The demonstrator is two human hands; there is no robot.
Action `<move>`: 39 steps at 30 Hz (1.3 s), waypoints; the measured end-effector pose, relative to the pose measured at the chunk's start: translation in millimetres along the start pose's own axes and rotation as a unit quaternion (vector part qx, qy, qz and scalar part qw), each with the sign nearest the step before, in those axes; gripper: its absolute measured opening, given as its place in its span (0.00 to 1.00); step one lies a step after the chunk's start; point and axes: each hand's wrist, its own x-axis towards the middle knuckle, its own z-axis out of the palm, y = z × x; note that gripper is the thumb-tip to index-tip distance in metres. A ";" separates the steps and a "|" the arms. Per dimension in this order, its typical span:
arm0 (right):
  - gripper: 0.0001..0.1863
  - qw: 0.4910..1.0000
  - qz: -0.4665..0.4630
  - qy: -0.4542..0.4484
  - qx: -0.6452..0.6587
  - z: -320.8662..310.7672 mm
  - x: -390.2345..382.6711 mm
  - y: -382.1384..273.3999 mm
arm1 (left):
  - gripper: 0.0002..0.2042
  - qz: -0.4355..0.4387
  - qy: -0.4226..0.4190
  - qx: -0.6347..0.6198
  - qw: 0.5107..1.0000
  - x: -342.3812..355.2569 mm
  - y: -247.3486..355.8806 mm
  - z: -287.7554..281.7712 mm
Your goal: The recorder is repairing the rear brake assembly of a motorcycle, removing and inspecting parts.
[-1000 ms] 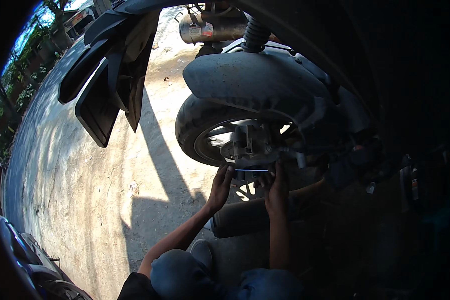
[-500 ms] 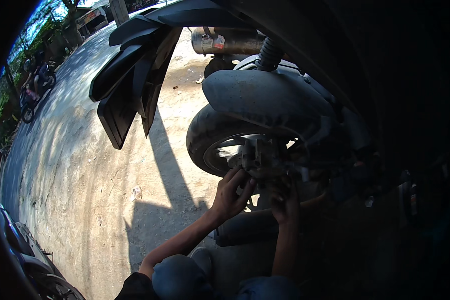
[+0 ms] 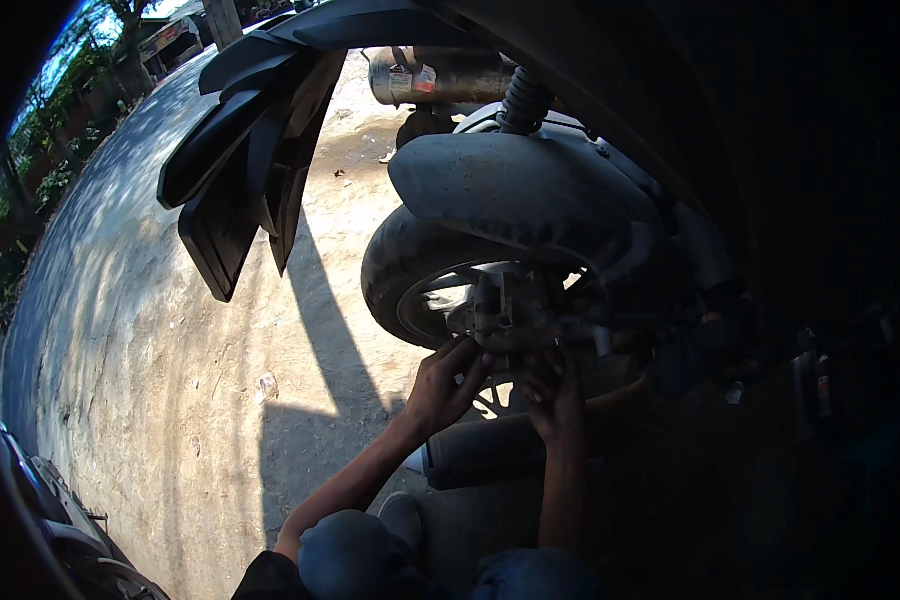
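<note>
A motorcycle's rear wheel [image 3: 395, 290] stands in front of me under a dusty grey mudguard [image 3: 500, 180]. At its hub is a shadowed metal part [image 3: 505, 310] that looks like a brake caliper. My left hand [image 3: 445, 385] reaches up to the lower left side of this part, fingers bent and closed against it. Beside it, my right hand [image 3: 553, 395] is raised to the underside, its fingers curled in deep shade. Whatever either hand pinches there is hidden. Just below the hands lies a dark cylinder [image 3: 480, 455], perhaps an exhaust muffler.
A black tail fairing [image 3: 240, 170] juts out at upper left. Beyond the wheel is a metal canister-like muffler [image 3: 440, 78], near a coil spring shock [image 3: 525, 100]. Another motorcycle [image 3: 80, 550] stands at lower left. A road [image 3: 100, 190] runs along the left; the right side is very dark.
The view has shifted slightly, so the motorcycle and my hands appear a little further left. A motorcycle with riders on the road has gone out of sight. Both hands remain at the hub part.
</note>
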 end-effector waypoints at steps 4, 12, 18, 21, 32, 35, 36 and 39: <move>0.20 0.991 0.009 0.133 -0.010 34.2 2.1 7.2 | 0.11 -0.050 -0.018 0.041 0.998 -7.4 -8.4 -11.2; 0.17 1.000 -0.003 0.015 0.003 6.5 -0.4 0.5 | 0.12 -0.037 -0.055 0.033 0.997 -6.4 2.2 -8.5; 0.17 0.996 0.011 -0.055 0.063 9.7 0.9 1.8 | 0.11 -0.056 -0.026 -0.019 0.998 -1.8 9.0 -9.1; 0.17 0.992 0.020 -0.075 0.103 11.2 -1.8 -0.1 | 0.11 -0.025 0.004 -0.019 1.000 8.7 16.6 -9.6; 0.19 0.996 -0.020 0.045 -0.079 18.6 0.2 8.3 | 0.15 -0.133 0.031 -0.049 0.989 -10.7 -43.9 -4.5; 0.20 0.994 -0.028 0.037 -0.095 21.4 0.1 1.5 | 0.16 -0.142 0.047 -0.134 0.980 -10.9 -49.6 10.5; 0.21 0.990 -0.047 0.052 -0.122 21.9 -1.8 -0.5 | 0.16 -0.171 0.052 -0.223 0.958 -15.6 -57.4 19.3; 0.22 0.961 -0.107 0.143 -0.213 30.7 -5.5 5.6 | 0.15 -0.235 0.021 -0.287 0.928 -32.3 -91.6 48.2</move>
